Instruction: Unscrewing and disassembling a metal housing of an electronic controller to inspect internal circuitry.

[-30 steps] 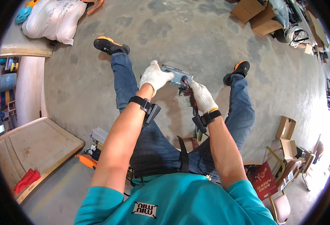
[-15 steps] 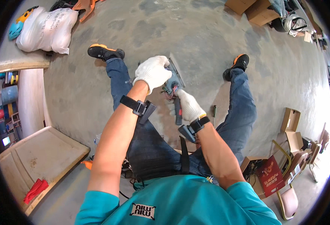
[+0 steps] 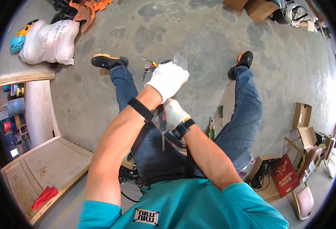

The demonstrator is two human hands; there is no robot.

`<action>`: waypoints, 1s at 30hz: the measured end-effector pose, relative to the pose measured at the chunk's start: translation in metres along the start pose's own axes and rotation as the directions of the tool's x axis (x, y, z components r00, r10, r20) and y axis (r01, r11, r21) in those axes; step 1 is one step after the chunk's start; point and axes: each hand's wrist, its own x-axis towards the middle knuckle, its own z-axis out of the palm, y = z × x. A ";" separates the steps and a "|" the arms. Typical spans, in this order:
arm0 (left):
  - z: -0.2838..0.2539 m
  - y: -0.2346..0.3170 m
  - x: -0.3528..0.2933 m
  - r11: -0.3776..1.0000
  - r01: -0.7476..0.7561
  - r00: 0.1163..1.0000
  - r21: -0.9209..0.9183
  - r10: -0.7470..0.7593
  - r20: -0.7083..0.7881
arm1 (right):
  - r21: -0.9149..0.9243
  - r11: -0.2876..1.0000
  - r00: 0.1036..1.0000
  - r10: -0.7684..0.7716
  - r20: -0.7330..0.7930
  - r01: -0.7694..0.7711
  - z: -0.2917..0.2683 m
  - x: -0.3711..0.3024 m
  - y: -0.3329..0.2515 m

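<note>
Seated on a concrete floor (image 3: 198, 34), legs spread, jeans and black-and-orange shoes (image 3: 107, 61) out front. Left hand (image 3: 167, 79), in a white glove, raised between the knees, fingers curled down over a clear ribbed plastic piece (image 3: 180, 60) whose upper edge sticks out above the knuckles; closed on it, though the grip itself hidden under the glove. Right hand (image 3: 174, 112), also white-gloved, just below and touching the left wrist area, fist closed around a dark red-tipped tool (image 3: 162, 121) pointing down toward the lap; exact kind of tool impossible to tell. Black straps on both wrists. Small cluster of wires and clips (image 3: 149, 66), red, yellow and black, just left of the left hand, beside the clear piece. On the floor right of the right hand, near the right thigh: green-handled pliers (image 3: 211, 131) and, just beyond, a green-handled screwdriver (image 3: 222, 113), both lying apart from the hands. Far left, a white sack (image 3: 49, 42) with a blue-and-yellow helmet (image 3: 19, 38) against it, orange plastic parts (image 3: 88, 9) above. Lower left, a pale wooden board (image 3: 49, 168) with a red cloth (image 3: 44, 196) on its corner. Right side, open cardboard boxes (image 3: 301, 118), a red box (image 3: 286, 173) and a pink stool seat (image 3: 304, 198). More cardboard boxes (image 3: 257, 7) at the top edge.
</note>
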 end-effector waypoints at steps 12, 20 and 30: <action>-0.001 0.000 0.018 0.985 -0.163 0.987 0.057 0.163 -0.005 | -0.682 0.728 0.952 -0.253 -0.171 0.071 -0.082 -0.042 -0.067; 0.008 -0.006 0.023 0.945 -0.299 0.940 0.135 0.316 -0.131 | -0.591 0.793 0.883 -0.375 -0.280 0.149 -0.099 -0.027 -0.063; 0.003 0.017 0.046 0.911 -0.347 0.915 0.222 0.381 -0.135 | -0.857 0.458 0.815 -0.573 -0.082 0.236 -0.110 0.024 -0.061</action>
